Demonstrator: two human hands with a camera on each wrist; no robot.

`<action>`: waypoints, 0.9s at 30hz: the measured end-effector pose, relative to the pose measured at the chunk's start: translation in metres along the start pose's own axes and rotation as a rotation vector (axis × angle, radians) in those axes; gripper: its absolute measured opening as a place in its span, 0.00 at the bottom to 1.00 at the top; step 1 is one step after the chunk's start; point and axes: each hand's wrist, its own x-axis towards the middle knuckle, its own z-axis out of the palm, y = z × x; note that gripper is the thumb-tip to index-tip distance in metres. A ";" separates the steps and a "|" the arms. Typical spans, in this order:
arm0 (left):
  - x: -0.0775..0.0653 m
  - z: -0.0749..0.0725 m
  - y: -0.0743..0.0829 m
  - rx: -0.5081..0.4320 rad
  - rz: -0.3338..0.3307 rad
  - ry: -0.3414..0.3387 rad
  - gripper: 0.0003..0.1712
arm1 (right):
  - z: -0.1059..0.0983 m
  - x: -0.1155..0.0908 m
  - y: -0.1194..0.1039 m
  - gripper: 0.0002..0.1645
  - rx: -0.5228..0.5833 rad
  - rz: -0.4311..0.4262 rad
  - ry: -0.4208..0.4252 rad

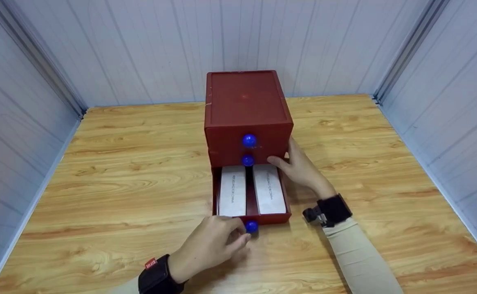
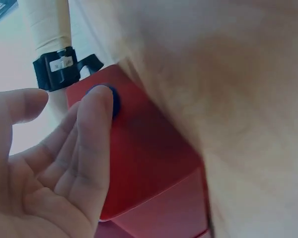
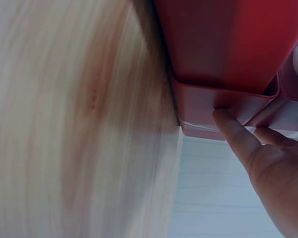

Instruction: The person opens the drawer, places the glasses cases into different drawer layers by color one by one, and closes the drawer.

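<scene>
A dark red drawer cabinet point(image 1: 244, 98) stands on the table, its bottom drawer point(image 1: 273, 219) pulled out. Two white boxes point(image 1: 233, 192) with small print lie side by side in that drawer. My left hand point(image 1: 211, 243) is at the drawer's blue knob point(image 1: 251, 227); in the left wrist view a fingertip covers part of the knob point(image 2: 116, 101), while the thumb stands apart. My right hand point(image 1: 303, 167) rests on the cabinet's right side, thumb on the front. In the right wrist view its extended fingers point(image 3: 233, 131) touch the red side wall.
Two more blue knobs, an upper one point(image 1: 249, 141) and a lower one point(image 1: 247, 160), mark the drawers above, which are pushed in. Behind the wooden table point(image 1: 132, 163) rises a white panel wall point(image 1: 148, 49), with similar panels at both sides.
</scene>
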 end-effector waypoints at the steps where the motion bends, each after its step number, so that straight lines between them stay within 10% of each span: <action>1: -0.001 0.001 -0.001 -0.009 -0.014 -0.006 0.08 | 0.000 0.000 0.000 0.50 -0.004 0.004 0.001; 14: -0.002 0.005 -0.008 -0.471 -0.269 -0.205 0.20 | -0.001 -0.001 -0.003 0.51 -0.004 0.003 -0.001; 27: -0.001 0.019 -0.008 -1.064 -0.651 -0.219 0.26 | -0.001 0.000 0.001 0.51 -0.018 -0.051 -0.002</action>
